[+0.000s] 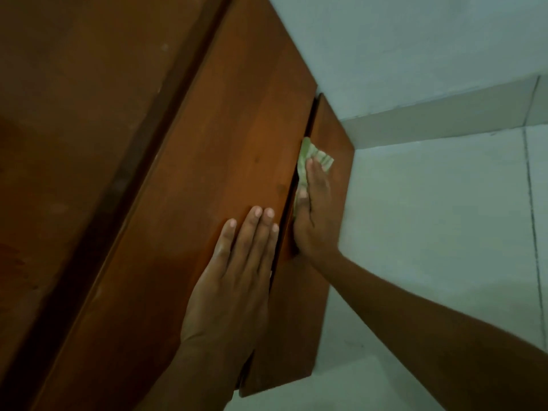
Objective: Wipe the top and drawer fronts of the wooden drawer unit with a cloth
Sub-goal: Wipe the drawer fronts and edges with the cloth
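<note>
Pressing flat with fingers together and holding nothing, the left hand point(237, 280) rests on the upper drawer front point(213, 173) of the wooden drawer unit point(89, 114). At one o'clock from it, the right hand point(314, 215) pins a pale green cloth point(308, 155) against the lower drawer front point(329, 137), seemingly along the gap. Beyond, pale floor tiles point(444, 218) meet a wall point(415, 40).

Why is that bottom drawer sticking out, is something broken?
Nothing looks broken. The lower drawer front sits proud of the upper drawer front, leaving a dark gap where the right hand presses the cloth. The left hand lies flat above.
</note>
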